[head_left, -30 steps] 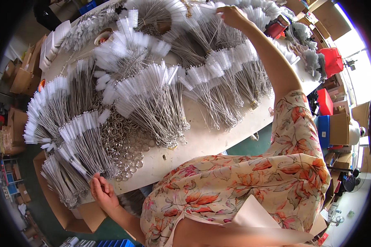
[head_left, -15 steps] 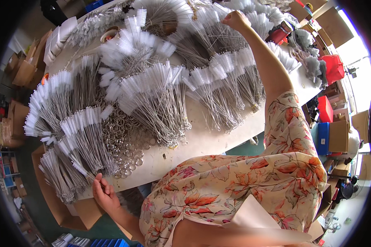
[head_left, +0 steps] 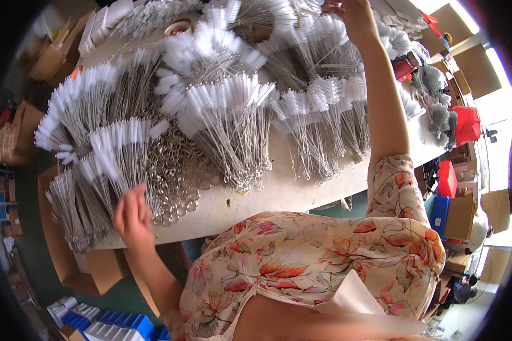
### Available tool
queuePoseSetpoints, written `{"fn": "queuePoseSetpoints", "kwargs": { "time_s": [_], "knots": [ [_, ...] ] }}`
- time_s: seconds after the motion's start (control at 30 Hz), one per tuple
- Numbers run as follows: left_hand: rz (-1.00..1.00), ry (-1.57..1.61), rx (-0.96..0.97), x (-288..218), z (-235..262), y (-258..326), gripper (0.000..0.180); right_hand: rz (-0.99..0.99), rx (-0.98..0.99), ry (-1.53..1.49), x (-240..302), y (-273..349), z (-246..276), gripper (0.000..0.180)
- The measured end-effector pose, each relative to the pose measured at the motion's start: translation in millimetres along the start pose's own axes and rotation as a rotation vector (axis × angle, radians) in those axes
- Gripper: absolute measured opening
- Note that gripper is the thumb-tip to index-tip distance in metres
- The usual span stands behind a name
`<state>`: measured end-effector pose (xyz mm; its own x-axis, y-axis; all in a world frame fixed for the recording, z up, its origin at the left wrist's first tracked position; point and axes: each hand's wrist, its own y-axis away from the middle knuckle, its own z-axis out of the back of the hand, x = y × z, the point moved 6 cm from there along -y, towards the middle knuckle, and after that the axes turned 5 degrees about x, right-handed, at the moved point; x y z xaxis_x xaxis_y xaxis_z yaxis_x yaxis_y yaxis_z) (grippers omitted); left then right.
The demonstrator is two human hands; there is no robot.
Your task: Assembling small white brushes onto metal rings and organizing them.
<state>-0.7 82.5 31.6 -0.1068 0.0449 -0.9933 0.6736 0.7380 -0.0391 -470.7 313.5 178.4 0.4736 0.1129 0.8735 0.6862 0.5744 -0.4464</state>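
Across the long pale worktable point(head_left: 279, 193) lie fanned bundles of white-bristled, wire-stemmed brushes point(head_left: 207, 48). Below its left end stands an open brown cardboard box point(head_left: 108, 273). A broad brush bundle point(head_left: 227, 125) lies near the middle of the near edge, a smaller brush bundle point(head_left: 116, 153) by the near-left corner, and between them spreads a heap of shiny metal rings point(head_left: 173, 170). The bare right forearm point(head_left: 389, 108) hides some brushes toward the right end, where a dark red cylinder point(head_left: 405, 65) sits. At the near edge, the left hand point(head_left: 133, 219), blurred, overlaps the smaller bundle's stems, fingers curled; I cannot tell whether it grips one. Toward the far edge, the right hand point(head_left: 347, 7) is partly out of view, its grip unclear.
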Motion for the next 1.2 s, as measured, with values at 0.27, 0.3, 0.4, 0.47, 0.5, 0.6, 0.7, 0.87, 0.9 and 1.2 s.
{"fn": "queuePoseSetpoints", "kwargs": {
  "time_s": [0.27, 0.3, 0.4, 0.47, 0.5, 0.6, 0.7, 0.87, 0.9, 1.2],
  "knots": [
    [-0.513, -0.180, 0.380, -61, -140, -45, 0.025, -0.196, 0.424, -0.594, 60, 134, -231, 0.025],
    [-0.474, -0.310, 0.310, -55, -142, -47, 0.022, -0.322, 0.502, -0.558, 57, 153, -249, 0.026],
    [-0.703, -0.149, 0.232, -48, -120, -48, 0.016, -0.031, 0.322, -0.618, 69, 166, -249, 0.030],
    [-0.918, -0.130, -0.025, -59, -94, -37, 0.005, 0.116, 0.190, -0.259, 51, 162, -230, 0.033],
    [-0.976, -0.119, -0.056, -65, -87, -24, 0.005, 0.107, 0.205, -0.027, 40, 164, -225, 0.035],
    [-0.944, -0.219, 0.205, -48, -99, -4, 0.011, -0.386, 0.351, -0.734, 5, 193, -261, 0.030],
    [-1.029, -0.494, 0.163, -26, -104, 11, 0.021, -0.584, 0.210, -1.160, 0, 207, -283, 0.019],
    [-1.122, -0.650, 0.177, -49, -72, 13, 0.046, -0.577, 0.497, -1.188, 16, 211, -271, 0.018],
    [-1.116, -0.600, 0.148, -60, -59, 8, 0.057, -0.559, 0.562, -0.964, 20, 214, -267, 0.019],
    [-0.360, -0.047, 0.698, -8, -69, 21, 0.062, -0.310, 0.865, -0.250, 37, 258, -284, 0.013]
  ]
}}
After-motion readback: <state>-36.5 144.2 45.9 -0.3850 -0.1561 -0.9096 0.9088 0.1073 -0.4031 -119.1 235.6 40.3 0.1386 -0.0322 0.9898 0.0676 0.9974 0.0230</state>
